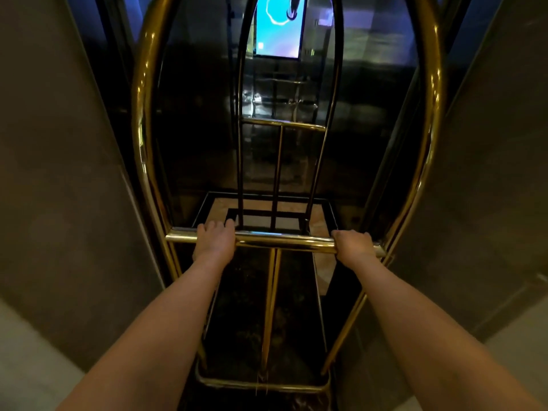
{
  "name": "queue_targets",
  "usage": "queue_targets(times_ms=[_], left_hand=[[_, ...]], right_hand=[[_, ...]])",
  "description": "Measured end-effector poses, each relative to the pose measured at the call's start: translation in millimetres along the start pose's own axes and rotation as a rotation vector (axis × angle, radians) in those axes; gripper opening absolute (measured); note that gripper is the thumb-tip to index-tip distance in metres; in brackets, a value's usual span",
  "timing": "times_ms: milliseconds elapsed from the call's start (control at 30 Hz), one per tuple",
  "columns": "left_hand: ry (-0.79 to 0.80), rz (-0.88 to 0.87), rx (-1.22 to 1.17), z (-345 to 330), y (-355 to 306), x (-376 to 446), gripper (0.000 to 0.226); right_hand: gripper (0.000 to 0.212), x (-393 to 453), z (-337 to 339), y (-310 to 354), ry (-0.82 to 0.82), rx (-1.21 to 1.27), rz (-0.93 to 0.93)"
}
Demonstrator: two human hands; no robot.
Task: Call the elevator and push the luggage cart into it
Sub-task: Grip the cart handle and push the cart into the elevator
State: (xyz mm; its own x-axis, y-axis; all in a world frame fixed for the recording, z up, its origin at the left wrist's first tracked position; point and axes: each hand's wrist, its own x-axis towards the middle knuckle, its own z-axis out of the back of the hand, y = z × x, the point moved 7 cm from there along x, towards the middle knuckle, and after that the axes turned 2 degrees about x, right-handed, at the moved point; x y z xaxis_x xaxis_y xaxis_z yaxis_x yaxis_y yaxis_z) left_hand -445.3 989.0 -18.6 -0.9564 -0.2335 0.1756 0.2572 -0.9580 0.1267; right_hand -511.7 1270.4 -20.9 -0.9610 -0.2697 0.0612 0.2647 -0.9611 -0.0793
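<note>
A brass luggage cart (141, 120) with tall arched tubes and a dark platform stands straight ahead of me, inside the open elevator doorway. Its horizontal brass push bar (284, 240) runs across at waist height. My left hand (215, 239) is shut on the bar's left part, my right hand (354, 244) on its right part. The cart's far arch reaches into the dark elevator cabin (201, 114). The cart carries no bags that I can see.
Grey door jambs flank the cart closely on the left (59, 173) and right (489, 173). A bright blue screen (278, 25) glows on the cabin's glossy back wall. The cabin floor (216, 210) shows a light marble inlay with dark borders.
</note>
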Motion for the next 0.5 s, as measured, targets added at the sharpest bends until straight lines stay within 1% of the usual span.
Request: queue_targets(times_ms=[67, 167, 267, 400, 500], left_hand=[[0.022, -0.003, -0.049, -5.1, -1.1, 17.5, 0.040], [0.014, -0.011, -0.106, -12.7, -3.3, 42.8, 0.037], [0.021, -0.015, -0.123, -17.6, -4.2, 65.7, 0.033], [-0.018, -0.007, -0.140, -19.7, -9.1, 94.5, 0.034], [-0.029, 0.008, -0.129, -22.2, -12.6, 115.5, 0.037]], right_hand=[[0.019, 18.4, -2.6, -2.8, -0.003, 0.006, 0.006], [0.021, 45.4, -8.9, -5.4, -0.015, 0.012, 0.031], [0.021, 66.1, -10.0, -7.3, -0.036, 0.008, 0.050], [0.020, 93.4, -6.8, -9.5, -0.054, 0.025, 0.070], [0.018, 116.3, -7.3, -13.7, -0.033, 0.044, 0.064]])
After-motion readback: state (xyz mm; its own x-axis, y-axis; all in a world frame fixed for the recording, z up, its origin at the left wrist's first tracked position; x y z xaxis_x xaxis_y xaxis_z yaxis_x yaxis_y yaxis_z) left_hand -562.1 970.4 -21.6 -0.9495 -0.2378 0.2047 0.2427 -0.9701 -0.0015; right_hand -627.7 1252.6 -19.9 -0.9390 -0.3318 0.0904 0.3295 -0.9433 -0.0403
